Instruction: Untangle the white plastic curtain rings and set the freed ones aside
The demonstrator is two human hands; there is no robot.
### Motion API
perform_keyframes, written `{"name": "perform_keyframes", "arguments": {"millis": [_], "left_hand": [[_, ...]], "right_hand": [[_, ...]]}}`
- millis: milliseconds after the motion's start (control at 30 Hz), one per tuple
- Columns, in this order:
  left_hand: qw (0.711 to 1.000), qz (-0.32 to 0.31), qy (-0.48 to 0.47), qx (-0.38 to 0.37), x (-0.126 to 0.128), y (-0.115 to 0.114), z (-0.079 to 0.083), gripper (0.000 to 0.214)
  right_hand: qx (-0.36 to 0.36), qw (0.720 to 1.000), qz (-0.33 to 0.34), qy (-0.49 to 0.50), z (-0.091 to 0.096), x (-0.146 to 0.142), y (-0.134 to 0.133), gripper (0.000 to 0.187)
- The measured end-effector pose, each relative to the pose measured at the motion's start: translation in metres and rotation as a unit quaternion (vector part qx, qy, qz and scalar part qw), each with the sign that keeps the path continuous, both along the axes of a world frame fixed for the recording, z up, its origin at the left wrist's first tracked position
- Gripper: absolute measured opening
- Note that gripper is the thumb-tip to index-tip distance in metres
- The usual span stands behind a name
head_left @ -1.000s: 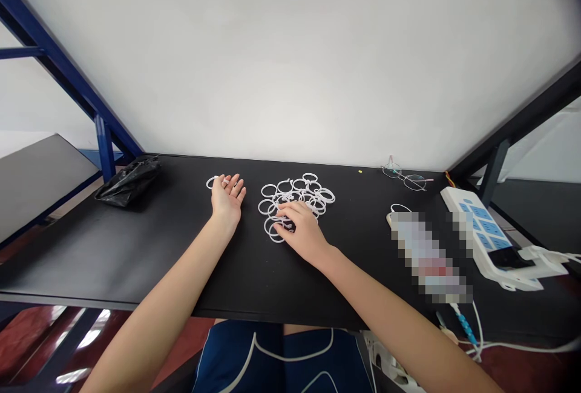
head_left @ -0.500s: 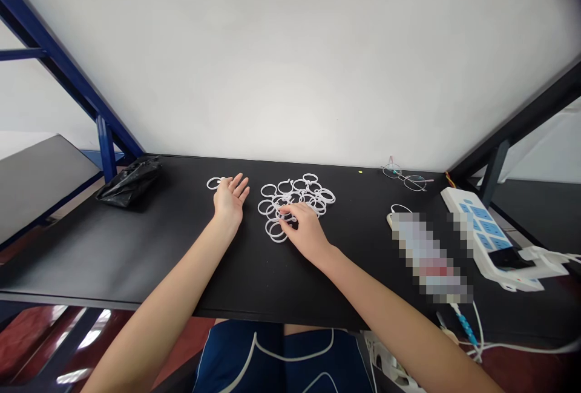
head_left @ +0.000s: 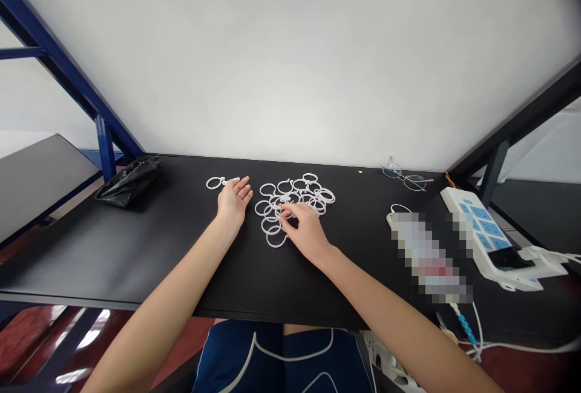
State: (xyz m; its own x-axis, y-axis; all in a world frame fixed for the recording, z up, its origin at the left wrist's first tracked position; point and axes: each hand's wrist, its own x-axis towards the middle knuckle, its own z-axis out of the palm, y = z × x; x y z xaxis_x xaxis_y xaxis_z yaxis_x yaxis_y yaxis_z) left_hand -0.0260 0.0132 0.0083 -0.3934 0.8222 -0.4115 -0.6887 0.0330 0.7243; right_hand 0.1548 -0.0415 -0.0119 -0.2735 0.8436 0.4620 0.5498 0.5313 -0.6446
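Note:
A loose pile of white plastic rings with small clasps lies on the black tabletop in front of me. My right hand rests over the pile's near side, thumb and forefinger closing on a white ring there; the palm and fingers hide part of the heap. To the left, my left hand lies palm up, its fingers apart and nothing in the palm. Just beyond its thumb side is a separate white ring, with a clasp toward the hand and another white bit partly hidden behind the fingers.
A black plastic bag lies at the far left of the black table. On the right are eyeglasses, a blurred-out phone on a cable, and a white power strip. A white wall rises behind.
My left hand has shifted slightly right, showing more of the clasp beside the lone ring. Near my right fingers, the pile's front-left rings have spread a little toward me and left.

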Motion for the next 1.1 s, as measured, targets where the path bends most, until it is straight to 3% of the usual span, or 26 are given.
{"name": "perform_keyframes", "arguments": {"millis": [367,567,700,800,900,1100], "left_hand": [[1.000,0.000,0.006,0.020,0.004,-0.002,0.002,0.007],[0.999,-0.010,-0.003,0.033,0.005,-0.004,0.004,0.020],[0.998,-0.044,0.010,0.047,0.005,-0.005,0.006,0.019],[0.990,-0.108,0.054,0.073,0.009,-0.008,0.009,0.016],[0.963,-0.190,0.144,0.124,0.015,-0.014,0.014,0.016],[0.845,-0.361,0.336,0.208,0.025,-0.024,0.009,0.022]], "right_hand": [[0.016,0.997,-0.009,0.070,0.000,0.000,0.001,0.020],[0.016,0.994,0.002,0.105,0.000,-0.001,0.002,0.016],[0.026,0.993,-0.005,0.119,0.001,-0.001,0.000,0.012],[0.030,0.991,-0.011,0.128,0.003,-0.001,0.000,0.011],[0.049,0.989,-0.010,0.136,0.006,-0.001,-0.001,0.013],[0.114,0.979,-0.004,0.168,0.012,-0.002,-0.002,0.018]]}}
